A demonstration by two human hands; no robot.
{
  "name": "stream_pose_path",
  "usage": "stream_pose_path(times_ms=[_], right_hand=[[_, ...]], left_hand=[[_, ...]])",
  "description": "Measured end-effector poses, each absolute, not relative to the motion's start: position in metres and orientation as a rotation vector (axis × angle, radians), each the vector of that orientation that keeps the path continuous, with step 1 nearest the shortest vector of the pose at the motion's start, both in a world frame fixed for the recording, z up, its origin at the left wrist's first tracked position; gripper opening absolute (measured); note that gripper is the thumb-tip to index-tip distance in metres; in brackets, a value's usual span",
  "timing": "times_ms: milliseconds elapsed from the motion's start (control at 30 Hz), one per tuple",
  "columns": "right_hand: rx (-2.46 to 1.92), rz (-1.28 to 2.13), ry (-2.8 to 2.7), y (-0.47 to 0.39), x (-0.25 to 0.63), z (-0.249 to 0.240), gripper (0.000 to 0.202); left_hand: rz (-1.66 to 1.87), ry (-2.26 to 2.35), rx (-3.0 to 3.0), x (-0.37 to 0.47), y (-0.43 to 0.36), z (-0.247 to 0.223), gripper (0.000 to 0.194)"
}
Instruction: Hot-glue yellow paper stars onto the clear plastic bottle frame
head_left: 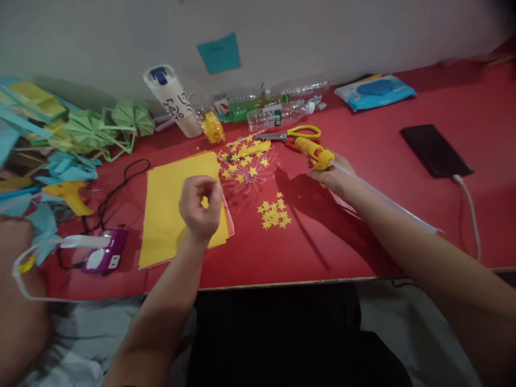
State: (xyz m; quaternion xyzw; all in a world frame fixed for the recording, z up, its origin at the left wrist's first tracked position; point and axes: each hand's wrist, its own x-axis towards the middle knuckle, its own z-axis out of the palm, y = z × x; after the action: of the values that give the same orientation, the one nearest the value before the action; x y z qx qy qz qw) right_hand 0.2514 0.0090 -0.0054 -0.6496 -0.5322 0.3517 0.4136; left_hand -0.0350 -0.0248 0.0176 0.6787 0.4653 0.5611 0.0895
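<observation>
My right hand point(335, 173) is wrapped round a yellow hot glue gun point(309, 146), nozzle towards the left. A long clear glue stick point(397, 209) runs back from it along my forearm. Over a stack of yellow paper point(169, 199), my left hand point(197, 209) is closed, thumb and forefinger curled together; whatever they hold is too small to make out. Between my hands lies a small pile of yellow paper stars point(274, 215). Behind it, more stars sit on a clear plastic piece with spread strips point(250, 171). Scissors point(290, 134) with yellow handles lie just beyond the glue gun.
Clear plastic bottles point(274, 115) and a white tumbler point(173, 102) line the wall. A blue wipes pack point(374, 92) and a cabled phone point(435, 149) are right. Left are folded paper shapes point(97, 129), another glue gun point(70, 194), a purple power strip point(107, 251) and a person's arm point(20, 295).
</observation>
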Motion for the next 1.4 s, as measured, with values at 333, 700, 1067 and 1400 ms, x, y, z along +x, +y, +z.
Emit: stream_pose_path(times_ms=[333,700,1067,1400], right_hand=[[-1.427,1.102,-1.086,-0.001,0.248,-0.003,0.016],[-1.392,1.143,-1.072,-0.016,0.248,-0.005,0.018],[-1.424,1.158,-1.102,-0.018,0.245,-0.001,0.015],[-1.366,1.058,-1.315,-0.020,0.249,0.005,0.012]], left_hand=[[0.296,1.065,2.696,0.015,-0.046,0.011,0.019],[0.245,1.376,2.765,0.044,-0.027,-0.009,0.021],[-0.178,1.589,2.657,0.087,-0.026,0.015,0.027],[-0.134,1.541,2.624,0.084,-0.025,0.024,0.025]])
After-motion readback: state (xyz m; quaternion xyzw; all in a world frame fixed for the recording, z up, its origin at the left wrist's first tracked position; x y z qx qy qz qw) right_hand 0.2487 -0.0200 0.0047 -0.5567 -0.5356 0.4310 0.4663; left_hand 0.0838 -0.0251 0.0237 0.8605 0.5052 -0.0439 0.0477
